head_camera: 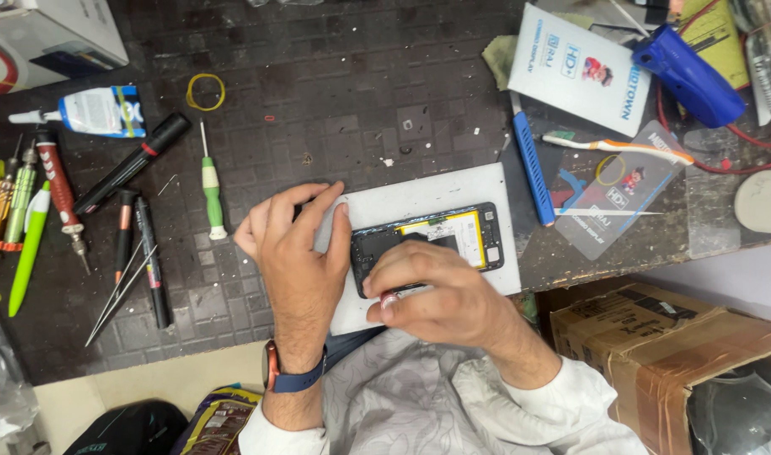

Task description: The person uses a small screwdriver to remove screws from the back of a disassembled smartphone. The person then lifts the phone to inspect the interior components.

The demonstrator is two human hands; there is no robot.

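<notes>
An opened phone (453,238) with its yellow-labelled battery showing lies on a white pad (419,195) at the bench's front edge. My left hand (294,253) rests flat on the pad's left end, fingers spread, touching the phone's left side. My right hand (440,295) covers the phone's near left corner, fingers curled, pinching a small tool with a reddish tip against the phone's lower edge. A watch is on my left wrist.
Screwdrivers (212,187), tweezers (120,286), pens and a glue bottle (99,111) lie left on the dark mat. A blue tool (533,168), toothbrush (613,145), white booklet (579,67) and blue hot-air gun (688,76) sit right. A cardboard box (655,337) stands below the bench.
</notes>
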